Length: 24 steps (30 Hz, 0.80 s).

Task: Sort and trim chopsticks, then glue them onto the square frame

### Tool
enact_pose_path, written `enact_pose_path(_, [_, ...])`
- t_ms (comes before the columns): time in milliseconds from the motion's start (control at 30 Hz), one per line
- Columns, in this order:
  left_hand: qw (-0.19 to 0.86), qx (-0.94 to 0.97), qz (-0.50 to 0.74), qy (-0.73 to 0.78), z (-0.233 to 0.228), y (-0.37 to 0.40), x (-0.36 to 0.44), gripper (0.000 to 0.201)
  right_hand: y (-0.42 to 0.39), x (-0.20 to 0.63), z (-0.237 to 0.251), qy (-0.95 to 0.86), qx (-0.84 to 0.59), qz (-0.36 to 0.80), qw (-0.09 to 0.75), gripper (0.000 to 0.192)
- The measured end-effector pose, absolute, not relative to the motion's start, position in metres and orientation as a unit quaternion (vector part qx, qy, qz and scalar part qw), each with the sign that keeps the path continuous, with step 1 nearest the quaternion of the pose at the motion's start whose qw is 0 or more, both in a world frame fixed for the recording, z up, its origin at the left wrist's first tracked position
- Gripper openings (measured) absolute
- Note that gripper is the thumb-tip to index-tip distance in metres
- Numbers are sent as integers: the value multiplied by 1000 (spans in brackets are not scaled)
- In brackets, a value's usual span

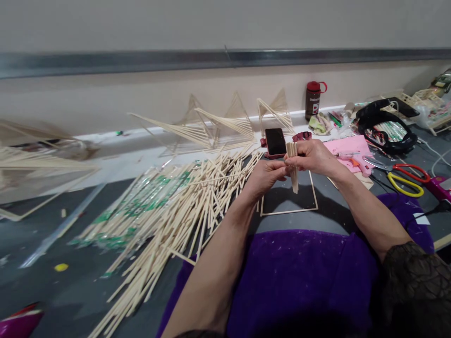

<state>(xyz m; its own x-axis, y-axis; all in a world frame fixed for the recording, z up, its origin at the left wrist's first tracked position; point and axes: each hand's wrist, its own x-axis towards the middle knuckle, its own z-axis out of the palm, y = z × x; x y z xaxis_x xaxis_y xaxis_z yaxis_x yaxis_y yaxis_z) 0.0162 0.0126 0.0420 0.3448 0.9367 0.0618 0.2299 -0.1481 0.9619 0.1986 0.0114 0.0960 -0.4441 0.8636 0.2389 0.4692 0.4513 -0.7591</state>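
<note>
A bundle of thin wooden sticks [293, 177] stands roughly upright between my two hands. My right hand [313, 156] is closed around its upper part. The fingertips of my left hand [267, 174] pinch the bundle from the other side. Below, a square frame of sticks [289, 212] lies on the dark tabletop. To the left of my left hand spreads a big pile of loose wooden sticks [197, 197], partly on top of plastic packs of sticks [141, 202].
Stick-built twisted models [232, 119] stand along the wall. Behind my hands lies a phone [275, 142]. To the right are a red-capped bottle [313, 101], a glue gun [355, 159], scissors [401, 176] and a black headset-like ring [384, 124]. A purple cloth [299, 281] covers the near edge.
</note>
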Motion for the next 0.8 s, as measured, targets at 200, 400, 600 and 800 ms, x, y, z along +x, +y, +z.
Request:
enact_pose_path(200, [480, 675, 357, 432, 41, 15, 14, 38, 13, 200, 95, -791, -419, 312, 317, 19])
enact_pose_path(400, [431, 716, 342, 429, 32, 10, 27, 19, 14, 204, 92, -814, -413, 248, 325, 28])
enact_pose_path(600, [455, 718, 327, 413, 25, 11, 34, 26, 15, 213, 89, -806, -425, 254, 323, 30])
enact_pose_path(800, [427, 749, 320, 393, 28, 11, 30, 24, 11, 217, 91, -806, -410, 298, 304, 36])
